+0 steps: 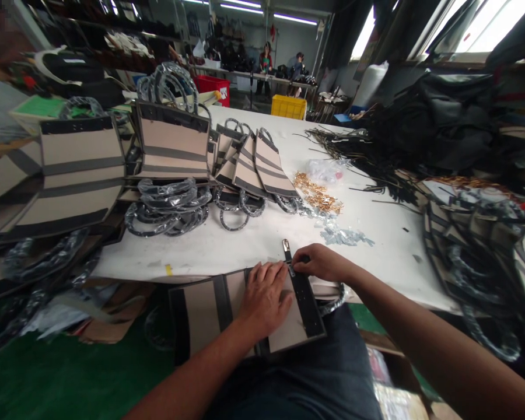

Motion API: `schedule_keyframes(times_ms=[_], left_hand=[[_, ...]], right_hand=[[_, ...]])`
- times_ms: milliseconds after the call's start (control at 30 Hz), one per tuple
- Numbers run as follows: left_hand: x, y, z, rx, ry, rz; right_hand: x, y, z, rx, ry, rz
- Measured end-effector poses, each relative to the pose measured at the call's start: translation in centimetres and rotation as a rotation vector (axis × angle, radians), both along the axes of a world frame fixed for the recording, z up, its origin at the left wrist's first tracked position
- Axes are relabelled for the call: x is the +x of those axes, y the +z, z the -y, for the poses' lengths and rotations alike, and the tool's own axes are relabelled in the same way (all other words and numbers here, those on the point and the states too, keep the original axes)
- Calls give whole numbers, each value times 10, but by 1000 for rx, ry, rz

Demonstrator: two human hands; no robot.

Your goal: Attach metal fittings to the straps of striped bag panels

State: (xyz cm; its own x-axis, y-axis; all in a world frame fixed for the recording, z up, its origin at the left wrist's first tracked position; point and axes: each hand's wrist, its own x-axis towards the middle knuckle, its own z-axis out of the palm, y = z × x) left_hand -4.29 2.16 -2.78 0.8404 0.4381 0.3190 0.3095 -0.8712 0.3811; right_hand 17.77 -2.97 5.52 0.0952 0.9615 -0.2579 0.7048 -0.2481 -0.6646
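Observation:
A beige bag panel [201,312] with dark bands lies over my lap and the near table edge. My left hand [266,297] rests flat on it, fingers stretched out together toward its black end band [308,306]. At the far end of that band, my right hand [317,262] has thumb and fingers pinched together. What they pinch is hidden. Beside these fingertips, a short black strap [287,252] with a shiny metal tip sticks out past the panel's edge. A plastic-wrapped handle [335,300] shows at the panel's right side.
Similar panels [175,137] with wrapped handles [170,204] are piled on the left of the white table [254,245]. Gold metal pieces [319,195] and silver strips [343,230] lie ahead. Black straps [376,151] and more panels [455,256] fill the right. Two people are far back.

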Motion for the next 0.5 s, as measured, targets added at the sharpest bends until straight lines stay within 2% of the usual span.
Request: schedule_keyframes(times_ms=[233,500], left_hand=[[1,2,0,2,6,-5],[1,0,0,-9,2,31]], right_hand=[[2,-4,1,15,23,-14],[0,-1,-1,12,-19,-77]])
